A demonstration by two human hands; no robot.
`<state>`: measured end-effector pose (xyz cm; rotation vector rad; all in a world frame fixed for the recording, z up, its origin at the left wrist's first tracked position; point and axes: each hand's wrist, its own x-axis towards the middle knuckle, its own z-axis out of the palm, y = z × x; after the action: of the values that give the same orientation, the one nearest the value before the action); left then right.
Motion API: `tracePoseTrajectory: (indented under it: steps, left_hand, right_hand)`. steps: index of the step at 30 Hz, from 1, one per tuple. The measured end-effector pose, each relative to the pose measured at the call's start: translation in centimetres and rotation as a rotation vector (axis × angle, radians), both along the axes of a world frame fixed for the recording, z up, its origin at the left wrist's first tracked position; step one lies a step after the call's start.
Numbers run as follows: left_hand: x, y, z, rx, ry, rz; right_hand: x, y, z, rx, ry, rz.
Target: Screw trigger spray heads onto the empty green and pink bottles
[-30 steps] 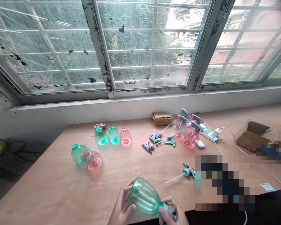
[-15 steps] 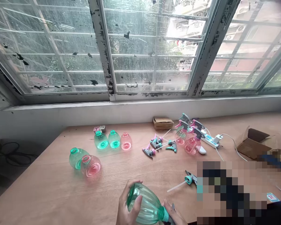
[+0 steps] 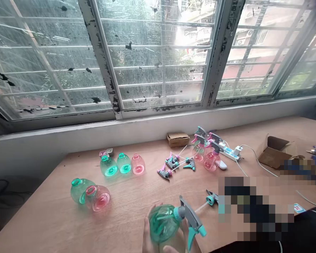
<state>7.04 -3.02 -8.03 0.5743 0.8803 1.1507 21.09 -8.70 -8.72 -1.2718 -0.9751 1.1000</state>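
A clear green spray bottle (image 3: 163,223) stands up at the bottom centre, just above the wooden table (image 3: 50,218). A grey and teal trigger head (image 3: 191,219) sits on its neck and points right. My left hand (image 3: 146,237) wraps the bottle's left side. Only a little of my right hand (image 3: 193,246) shows under the trigger head, against the bottle's lower right. A loose teal trigger head with its white tube (image 3: 210,200) lies just to the right.
An empty green bottle (image 3: 79,189) and a pink one (image 3: 98,196) lie at the left, with three more bottles (image 3: 123,163) behind. Loose trigger heads (image 3: 173,163), assembled pink bottles (image 3: 209,158), a power strip (image 3: 229,151) and cardboard boxes (image 3: 272,153) lie farther back. A pixelated patch (image 3: 252,207) covers the right.
The green bottle has turned from lying sideways, neck to the lower right, to standing with its trigger head up and in view. The view has swung a little to the right.
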Motion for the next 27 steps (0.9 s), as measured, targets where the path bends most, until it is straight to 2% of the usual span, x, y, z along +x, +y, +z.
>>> tracePoseTrajectory:
  steps: [2, 4, 7, 11, 15, 18, 21, 27]
  left_hand:
    - [0.4, -0.1, -0.6, 0.045, 0.13, -0.025]
    - [0.6, -0.1, -1.3, 0.166, 0.286, -0.038]
    - [0.9, -0.1, -1.9, 0.297, 0.333, -0.069]
    - [1.0, 0.0, -1.7, 0.27, 0.294, -0.051]
    - [1.0, 0.1, -1.3, 0.255, 0.283, -0.045]
    - [1.0, 0.0, -1.2, 0.261, 0.276, -0.042]
    - [0.9, 0.0, -1.4, 0.265, 0.272, -0.044]
    - [0.9, 0.2, -2.0, 0.268, 0.255, -0.058]
  right_hand:
    - [-0.2, 0.6, -0.4, 0.014, -0.077, -0.181]
    - [1.0, 1.5, -0.3, 0.015, -0.217, -0.391]
    - [5.8, 3.3, 0.4, 0.049, -0.549, -0.485]
    - [13.5, 6.2, 1.1, 0.023, -0.685, -0.594]
    - [17.9, 9.0, 1.0, 0.05, -0.848, -0.618]
    - [19.0, 10.7, 1.1, 0.09, -0.965, -0.643]
    - [19.3, 12.2, 1.3, 0.069, -1.04, -0.675]
    - [18.5, 13.2, 2.3, -0.017, -1.035, -0.663]
